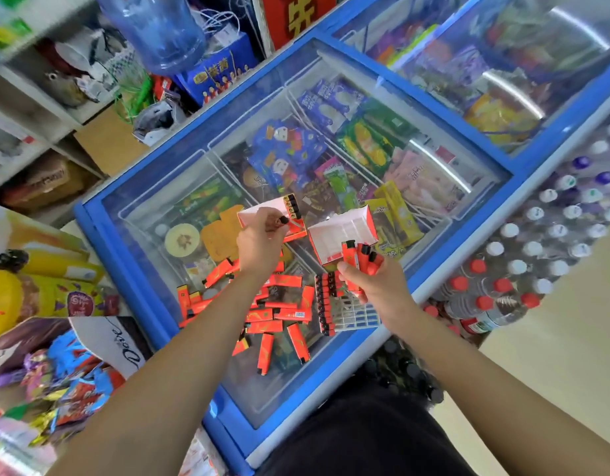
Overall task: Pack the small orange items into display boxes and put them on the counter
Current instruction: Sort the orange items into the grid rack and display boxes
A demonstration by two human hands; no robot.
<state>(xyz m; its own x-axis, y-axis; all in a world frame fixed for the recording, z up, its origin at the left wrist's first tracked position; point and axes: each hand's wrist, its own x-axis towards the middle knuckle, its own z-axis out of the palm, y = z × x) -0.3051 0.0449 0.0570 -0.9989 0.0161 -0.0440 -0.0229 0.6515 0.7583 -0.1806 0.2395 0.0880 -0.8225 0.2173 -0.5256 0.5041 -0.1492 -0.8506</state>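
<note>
"So where is all the stock lying?"

"On the glass lid [152,207] of a blue chest freezer, with ice-cream packets showing through it. The loose lighters [276,307], all orange, are heaped criss-cross on the near part of the lid, under the person's forearms."

"And the hands?"

"The left hand [258,242] has its fingers curled, pinching a single lighter [283,220] black end out, right over the first display box [253,211], which already has a few black tops in its far corner. The right hand [368,283] grips a bunch of lighters [362,257], fanned upward, against the near edge of the second display box [341,231], which is white inside."

"Anything else on the lid?"

"A clear grid tray [351,314] just below the right hand, with a row of lighters [325,304] standing along its left side."

"And the room?"

"Tight shop corner. Shrink-wrapped water bottles [537,242] stacked at the right, a big blue water jug [155,29] and cluttered shelves [32,97] beyond, wrapped sweets [66,365] at the left."
</note>
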